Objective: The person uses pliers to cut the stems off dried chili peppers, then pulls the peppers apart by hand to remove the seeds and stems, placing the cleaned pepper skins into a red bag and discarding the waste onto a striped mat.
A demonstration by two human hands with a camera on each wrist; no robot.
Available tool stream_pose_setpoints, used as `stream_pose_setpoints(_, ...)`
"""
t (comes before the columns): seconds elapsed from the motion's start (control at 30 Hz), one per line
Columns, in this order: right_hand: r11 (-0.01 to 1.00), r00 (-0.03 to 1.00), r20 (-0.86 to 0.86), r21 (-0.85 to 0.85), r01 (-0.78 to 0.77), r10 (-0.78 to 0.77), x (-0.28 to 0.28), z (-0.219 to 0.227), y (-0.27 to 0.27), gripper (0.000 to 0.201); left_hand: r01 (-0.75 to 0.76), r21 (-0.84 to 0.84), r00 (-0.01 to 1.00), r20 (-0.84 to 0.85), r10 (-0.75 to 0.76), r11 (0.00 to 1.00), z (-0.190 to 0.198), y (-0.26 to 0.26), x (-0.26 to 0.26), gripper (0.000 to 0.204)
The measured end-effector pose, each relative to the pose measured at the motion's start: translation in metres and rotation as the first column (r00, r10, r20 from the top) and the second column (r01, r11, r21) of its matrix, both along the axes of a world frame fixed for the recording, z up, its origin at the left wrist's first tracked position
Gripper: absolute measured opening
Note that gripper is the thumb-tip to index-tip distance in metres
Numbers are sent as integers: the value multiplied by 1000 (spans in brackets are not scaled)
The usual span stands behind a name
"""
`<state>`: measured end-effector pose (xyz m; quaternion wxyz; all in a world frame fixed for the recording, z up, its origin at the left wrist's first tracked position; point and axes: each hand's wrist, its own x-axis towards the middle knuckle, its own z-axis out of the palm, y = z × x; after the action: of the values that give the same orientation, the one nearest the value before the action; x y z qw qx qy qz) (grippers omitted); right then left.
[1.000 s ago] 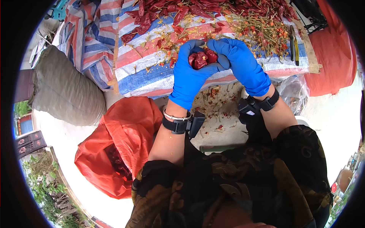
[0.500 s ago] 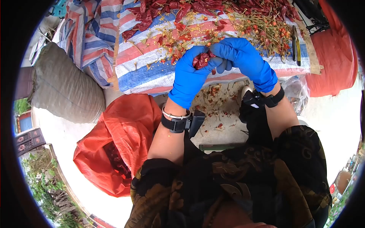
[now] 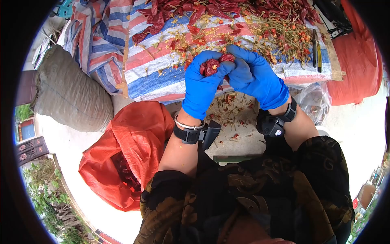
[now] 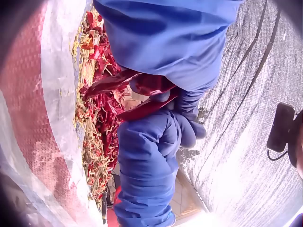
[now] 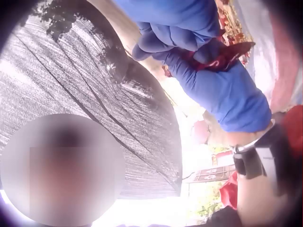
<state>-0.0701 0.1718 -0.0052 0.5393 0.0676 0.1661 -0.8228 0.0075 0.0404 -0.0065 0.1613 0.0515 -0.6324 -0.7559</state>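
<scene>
Both hands wear blue gloves and meet over the near edge of the striped sheet. My left hand (image 3: 202, 83) grips several dried red chilies (image 3: 211, 67), their wrinkled ends showing between thumb and fingers. In the left wrist view, long chili pods (image 4: 144, 109) stick out below the left palm. My right hand (image 3: 260, 79) has its fingers curled against the left thumb, pinching at a red chili (image 3: 227, 57) in the bunch. From the right wrist, one pod (image 5: 232, 56) points out past the left hand. The right fingertips are partly hidden.
A striped woven sheet (image 3: 150, 81) bears a heap of dried chilies (image 3: 203, 9), plus stems and seeds (image 3: 280, 40). Scissors-like tools (image 3: 317, 51) lie at its right edge. An open red sack (image 3: 134, 142) with chilies inside stands at left, near a grey sack (image 3: 71, 93). Another red sack (image 3: 353, 65) is at right.
The right hand has shifted and turned, its fingers now curled lower against the left hand. The left hand stays nearly in place, still gripping the chilies, whose ends show more than half a second ago.
</scene>
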Motion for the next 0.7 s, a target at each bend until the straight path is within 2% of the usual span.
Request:
stream_pose_setpoints(0.03,998,998,-50,-52,-32,30,-1,3,1,27,-3,1,1000,-1,3,1000,5,0,0,23)
stream_pose_setpoints(0.07,998,998,-52,-52,-36,34,-2,10,5,27,48,105,996,69,-55,993,10,-1,-1,21)
stream_pose_setpoints(0.1,962,875,-480,264,72,66,0,28,7,27,91,210,984,131,-120,973,12,-2,-2,20)
stream_pose_setpoints(0.13,830,585,-778,470,302,228,1,37,9,27,90,209,985,128,-118,974,12,-4,-3,20)
stream_pose_setpoints(0.17,830,584,-779,469,301,228,0,36,10,27,131,283,975,138,-175,950,12,-6,-3,21)
stream_pose_setpoints(0.2,859,421,-887,357,366,190,-2,34,10,26,169,356,962,144,-233,919,11,-7,-3,22)
stream_pose_setpoints(0.23,882,242,-960,235,407,144,-5,32,11,25,168,357,962,145,-233,919,11,-7,-3,22)
stream_pose_setpoints(0.27,885,176,-965,249,393,193,-8,34,14,24,205,373,954,130,-270,905,11,-6,-3,22)
stream_pose_setpoints(0.33,890,156,-964,260,373,216,-10,31,17,24,244,390,943,118,-311,888,12,-5,-2,22)
stream_pose_setpoints(0.4,894,136,-961,273,355,239,-11,31,21,24,279,508,905,146,-401,815,15,-5,-2,22)
stream_pose_setpoints(0.43,879,123,-954,300,371,274,-12,33,23,25,280,510,903,147,-403,814,13,-3,-3,22)
stream_pose_setpoints(0.5,863,111,-945,325,387,306,-11,34,23,26,375,328,914,25,-405,867,8,-2,-4,27)
stream_pose_setpoints(0.57,855,239,-923,373,360,301,-5,33,21,27,330,272,932,56,-357,904,6,-4,-3,30)
stream_pose_setpoints(0.6,855,246,-920,377,356,303,-2,28,19,27,280,215,950,82,-303,936,4,-5,-1,35)
stream_pose_setpoints(0.63,903,482,-859,334,272,172,1,21,16,26,278,217,950,85,-302,936,3,-6,1,35)
stream_pose_setpoints(0.67,943,690,-722,263,204,52,4,17,15,25,290,162,953,42,-301,943,3,-7,3,36)
stream_pose_setpoints(0.7,943,690,-722,263,202,53,4,14,15,25,299,105,954,-2,-301,948,3,-8,4,36)
